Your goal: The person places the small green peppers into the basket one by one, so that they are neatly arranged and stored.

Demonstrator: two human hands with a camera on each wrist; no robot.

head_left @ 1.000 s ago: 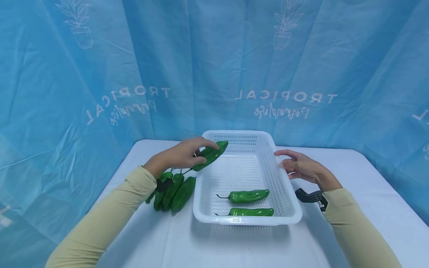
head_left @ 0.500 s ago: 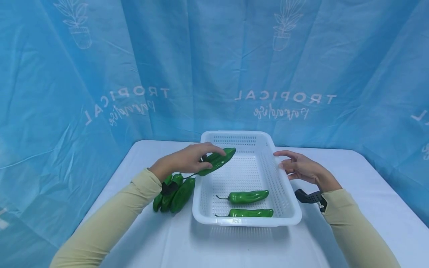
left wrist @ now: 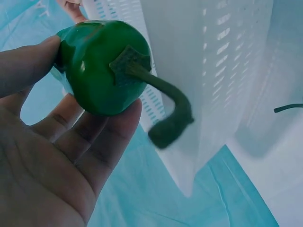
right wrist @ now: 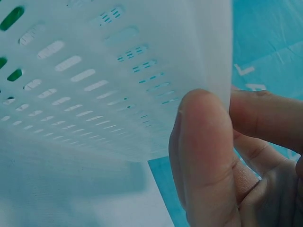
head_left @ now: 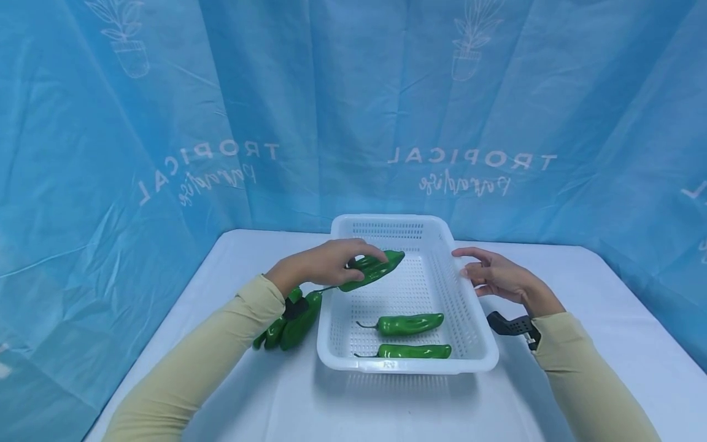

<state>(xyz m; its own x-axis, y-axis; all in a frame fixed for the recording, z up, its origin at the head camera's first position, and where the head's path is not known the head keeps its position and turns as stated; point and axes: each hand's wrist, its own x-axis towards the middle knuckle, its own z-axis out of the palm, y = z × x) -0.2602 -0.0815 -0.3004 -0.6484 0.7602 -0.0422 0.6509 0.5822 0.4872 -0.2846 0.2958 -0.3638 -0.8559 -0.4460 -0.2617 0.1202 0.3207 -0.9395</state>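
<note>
My left hand (head_left: 336, 260) pinches a green chili pepper (head_left: 375, 271) between thumb and fingers, over the left side of a white perforated plastic basket (head_left: 327, 334). In the left wrist view the held pepper (left wrist: 102, 71) shows its curved stem toward the camera. On the basket's right side, my right hand (head_left: 497, 275) has its thumb and fingers pinching the rim, which the right wrist view shows close up. Inside the basket two more green peppers lie near the front wall, one pepper (head_left: 410, 324) behind the other pepper (head_left: 414, 351).
Left of the basket lies a pile of green peppers (head_left: 302, 320), partly hidden by my left wrist. Everything stands on a white-covered table (head_left: 386, 411). A blue printed curtain (head_left: 353, 123) hangs behind the table.
My left hand has carried the pepper to the right and slightly toward me, further over the basket. The right hand stays at the rim.
</note>
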